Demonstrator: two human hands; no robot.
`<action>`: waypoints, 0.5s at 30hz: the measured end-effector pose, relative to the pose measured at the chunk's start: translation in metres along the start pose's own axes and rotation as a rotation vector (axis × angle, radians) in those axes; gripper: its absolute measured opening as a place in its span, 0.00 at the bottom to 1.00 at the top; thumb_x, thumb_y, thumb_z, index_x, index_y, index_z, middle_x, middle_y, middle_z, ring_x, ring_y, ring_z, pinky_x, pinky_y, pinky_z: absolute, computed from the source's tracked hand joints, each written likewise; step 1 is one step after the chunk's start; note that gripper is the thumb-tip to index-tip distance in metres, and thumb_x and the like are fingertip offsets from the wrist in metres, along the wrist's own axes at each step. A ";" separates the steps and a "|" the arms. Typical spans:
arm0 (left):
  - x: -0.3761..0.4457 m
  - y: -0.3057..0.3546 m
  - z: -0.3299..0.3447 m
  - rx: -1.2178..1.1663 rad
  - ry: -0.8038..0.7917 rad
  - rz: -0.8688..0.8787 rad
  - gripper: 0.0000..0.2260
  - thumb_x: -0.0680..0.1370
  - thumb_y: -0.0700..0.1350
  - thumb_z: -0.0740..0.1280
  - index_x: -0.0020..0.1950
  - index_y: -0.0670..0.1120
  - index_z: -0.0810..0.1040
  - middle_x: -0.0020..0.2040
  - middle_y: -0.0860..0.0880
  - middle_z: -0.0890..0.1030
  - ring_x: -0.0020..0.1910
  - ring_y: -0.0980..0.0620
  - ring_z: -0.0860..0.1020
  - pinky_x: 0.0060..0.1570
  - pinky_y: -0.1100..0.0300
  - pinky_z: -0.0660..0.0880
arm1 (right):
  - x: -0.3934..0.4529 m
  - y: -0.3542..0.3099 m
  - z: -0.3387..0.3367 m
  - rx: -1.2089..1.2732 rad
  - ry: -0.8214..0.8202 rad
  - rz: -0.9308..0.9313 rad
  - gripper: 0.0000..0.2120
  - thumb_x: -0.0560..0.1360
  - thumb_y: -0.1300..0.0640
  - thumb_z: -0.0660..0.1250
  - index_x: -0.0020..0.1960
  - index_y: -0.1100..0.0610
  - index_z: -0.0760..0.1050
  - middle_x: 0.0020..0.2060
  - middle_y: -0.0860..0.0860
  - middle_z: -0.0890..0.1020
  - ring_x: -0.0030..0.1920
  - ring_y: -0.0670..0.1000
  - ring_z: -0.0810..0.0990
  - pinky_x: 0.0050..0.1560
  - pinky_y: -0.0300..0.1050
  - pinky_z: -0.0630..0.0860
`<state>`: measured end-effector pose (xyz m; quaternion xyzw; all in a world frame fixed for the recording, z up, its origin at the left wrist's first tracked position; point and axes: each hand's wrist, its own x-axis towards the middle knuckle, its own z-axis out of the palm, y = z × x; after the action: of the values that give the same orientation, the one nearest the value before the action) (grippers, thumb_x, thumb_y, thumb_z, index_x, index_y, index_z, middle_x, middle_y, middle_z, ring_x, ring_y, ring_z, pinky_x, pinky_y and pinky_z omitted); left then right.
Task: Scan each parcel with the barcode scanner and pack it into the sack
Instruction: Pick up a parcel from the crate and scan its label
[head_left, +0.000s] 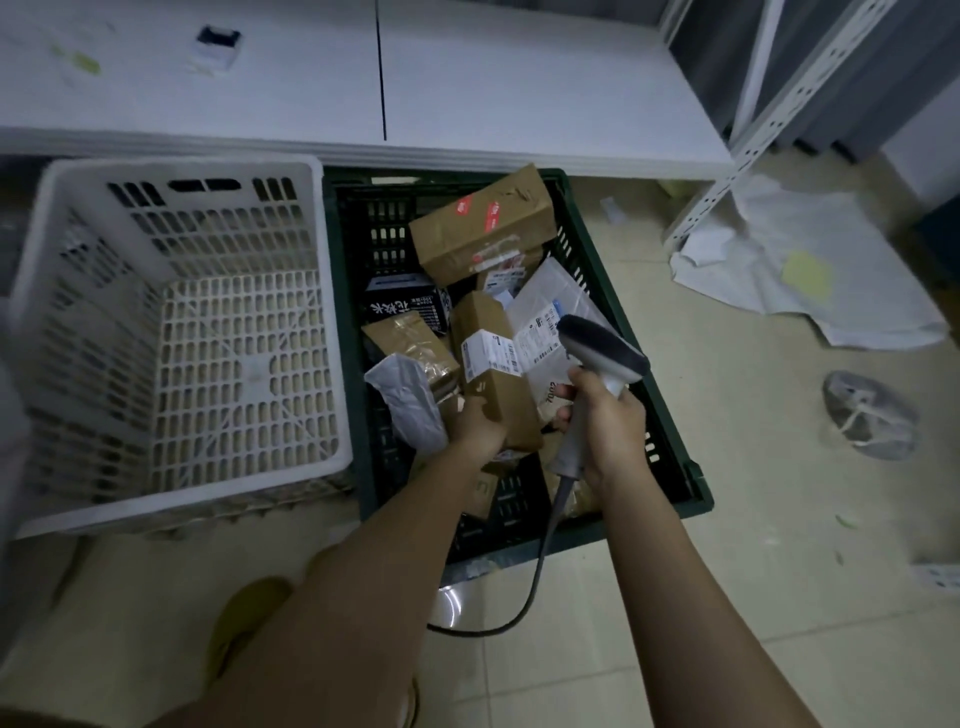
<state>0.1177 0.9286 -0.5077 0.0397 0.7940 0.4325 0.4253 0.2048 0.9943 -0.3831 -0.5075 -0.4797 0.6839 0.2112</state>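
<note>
My left hand (477, 425) grips the near end of a small brown cardboard parcel (493, 364) with a white label, over the dark green crate (670, 467). My right hand (605, 415) holds the grey barcode scanner (602, 351) by its handle, its dark head just right of the parcel's label. The scanner's cable (535, 577) trails down to the floor. The crate holds several more parcels: a large brown box (483, 223), a black box (405, 304), a white plastic mailer (550, 296), a grey bag (408, 400). No sack is plainly in view.
A white plastic crate (182, 338) stands left of the green one. A white table (363, 78) runs across the back, a small device (218, 44) on it. White sheets (795, 270) and a metal rack leg (769, 130) lie right. A shoe (870, 413) rests on the tiles.
</note>
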 end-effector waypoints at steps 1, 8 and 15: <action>-0.002 -0.002 -0.002 -0.071 0.003 0.030 0.20 0.78 0.40 0.66 0.69 0.40 0.70 0.65 0.42 0.75 0.62 0.44 0.75 0.56 0.59 0.70 | -0.003 -0.001 -0.004 0.010 -0.001 -0.010 0.04 0.76 0.61 0.67 0.50 0.61 0.77 0.34 0.54 0.81 0.26 0.47 0.73 0.31 0.39 0.73; -0.010 0.004 -0.033 0.121 0.271 0.444 0.16 0.78 0.37 0.64 0.66 0.43 0.72 0.64 0.42 0.74 0.62 0.44 0.73 0.61 0.53 0.71 | -0.011 0.005 -0.016 -0.030 0.003 -0.029 0.03 0.76 0.61 0.67 0.49 0.61 0.77 0.34 0.54 0.80 0.25 0.45 0.73 0.28 0.36 0.72; 0.017 0.024 -0.081 1.405 0.265 0.403 0.17 0.80 0.42 0.62 0.70 0.43 0.69 0.70 0.41 0.69 0.71 0.42 0.64 0.66 0.50 0.65 | -0.002 0.008 0.011 -0.154 -0.129 -0.023 0.07 0.76 0.60 0.68 0.52 0.61 0.77 0.37 0.55 0.80 0.28 0.47 0.74 0.30 0.39 0.72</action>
<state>0.0420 0.8976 -0.4794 0.3950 0.9055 -0.1065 0.1125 0.1975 0.9846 -0.3888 -0.4715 -0.5491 0.6739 0.1481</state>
